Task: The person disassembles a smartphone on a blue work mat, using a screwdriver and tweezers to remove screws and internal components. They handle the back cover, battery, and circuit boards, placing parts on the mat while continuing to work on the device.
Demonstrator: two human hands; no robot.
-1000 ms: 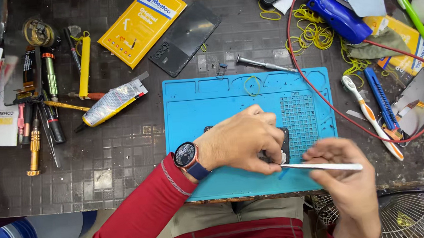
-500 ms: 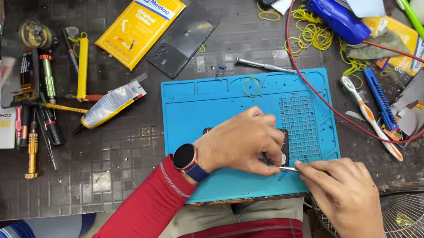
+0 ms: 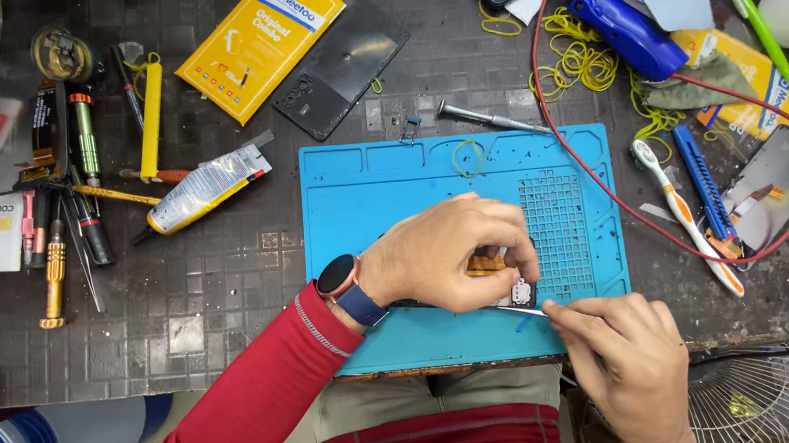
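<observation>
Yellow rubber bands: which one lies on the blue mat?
The single yellow rubber band near the blue mat's top edge; the others lie piled on the dark table by the red wire.

Setting: a small electronics repair workbench, most likely a phone repair shop. Evidence: a blue silicone work mat with moulded compartments (image 3: 383, 190) lies on a dark tiled bench top (image 3: 187, 301); a row of precision screwdrivers (image 3: 61, 217), a squeezed metal tube of adhesive (image 3: 202, 189), a detached black phone back cover (image 3: 342, 68) and loose yellow rubber bands (image 3: 582, 56) lie around it. A flat yellow parts packet (image 3: 257, 41) and a blue-handled hand tool (image 3: 626, 29) sit at the far edge.
</observation>
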